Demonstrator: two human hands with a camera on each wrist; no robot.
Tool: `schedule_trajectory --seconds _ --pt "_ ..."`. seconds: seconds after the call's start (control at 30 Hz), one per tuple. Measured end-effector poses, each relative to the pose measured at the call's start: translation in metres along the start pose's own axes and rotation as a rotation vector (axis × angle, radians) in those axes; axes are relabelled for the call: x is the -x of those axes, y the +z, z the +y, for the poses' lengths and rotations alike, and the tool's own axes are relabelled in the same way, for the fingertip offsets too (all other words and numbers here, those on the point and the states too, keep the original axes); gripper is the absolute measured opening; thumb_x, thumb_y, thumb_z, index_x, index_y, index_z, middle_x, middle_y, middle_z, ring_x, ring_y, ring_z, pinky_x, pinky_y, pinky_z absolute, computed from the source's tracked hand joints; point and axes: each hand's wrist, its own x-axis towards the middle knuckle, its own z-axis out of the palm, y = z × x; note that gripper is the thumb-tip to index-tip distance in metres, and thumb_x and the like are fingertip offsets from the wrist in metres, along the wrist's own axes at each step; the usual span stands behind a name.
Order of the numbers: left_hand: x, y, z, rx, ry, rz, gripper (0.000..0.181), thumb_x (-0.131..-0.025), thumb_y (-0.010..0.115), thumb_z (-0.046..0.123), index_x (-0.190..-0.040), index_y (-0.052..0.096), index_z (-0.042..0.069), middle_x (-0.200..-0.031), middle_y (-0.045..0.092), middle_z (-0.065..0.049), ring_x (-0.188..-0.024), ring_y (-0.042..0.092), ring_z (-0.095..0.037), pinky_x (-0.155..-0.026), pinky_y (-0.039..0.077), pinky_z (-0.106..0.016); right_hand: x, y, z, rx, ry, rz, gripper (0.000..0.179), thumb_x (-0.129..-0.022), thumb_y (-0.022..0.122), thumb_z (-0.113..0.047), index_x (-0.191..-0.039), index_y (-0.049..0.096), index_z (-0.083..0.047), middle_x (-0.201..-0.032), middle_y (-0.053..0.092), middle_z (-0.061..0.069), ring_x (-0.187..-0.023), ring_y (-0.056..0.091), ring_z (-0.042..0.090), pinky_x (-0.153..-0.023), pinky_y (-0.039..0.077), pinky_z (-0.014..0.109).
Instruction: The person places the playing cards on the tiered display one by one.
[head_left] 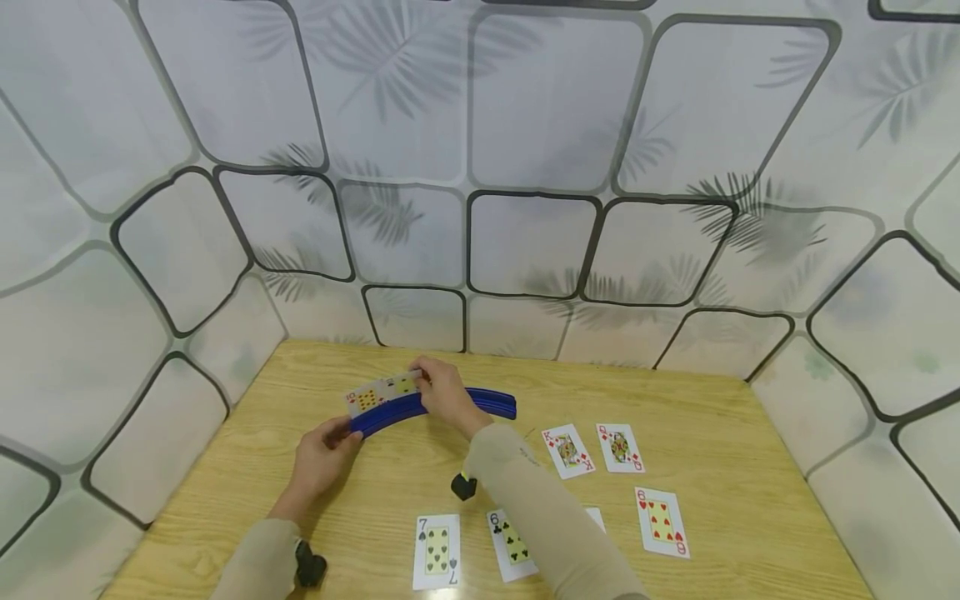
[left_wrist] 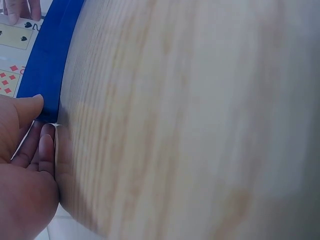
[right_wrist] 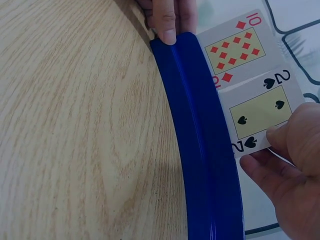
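A curved blue card holder (head_left: 397, 410) stands toward the back left of the table. My left hand (head_left: 324, 457) grips its left end, with the thumb (left_wrist: 33, 104) on the near face and fingers at the end. Upright in the holder is a ten of diamonds (right_wrist: 235, 52). Right beside it a two of spades (right_wrist: 261, 114) has its lower edge at the slot. My right hand (head_left: 448, 400) reaches over the holder and pinches this two by its side edge, thumb on the face. The holder's middle is partly hidden behind that hand in the head view.
Face up on the wooden table lie a seven of spades (head_left: 437, 552), a six of clubs (head_left: 512, 546), a king of diamonds (head_left: 568, 451), a queen of diamonds (head_left: 620, 447) and a six of hearts (head_left: 662, 522). The right sleeve (head_left: 547, 508) mostly hides another card. Patterned walls (head_left: 532, 250) enclose the table.
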Motion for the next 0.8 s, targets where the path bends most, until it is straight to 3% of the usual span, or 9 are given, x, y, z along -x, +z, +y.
schedule_trajectory --seconds 0.8 --pt "0.0012 0.0007 0.0007 0.002 0.015 0.02 0.039 -0.103 0.068 0.01 -0.138 0.063 -0.007 -0.123 0.072 -0.026 -0.104 0.067 -0.026 -0.079 0.05 -0.018 0.0037 0.0001 0.0011 -0.03 0.043 0.011 0.025 -0.11 0.053 -0.008 -0.133 0.065 -0.01 -0.117 0.07 0.01 -0.105 0.069 0.022 -0.084 0.057 0.033"
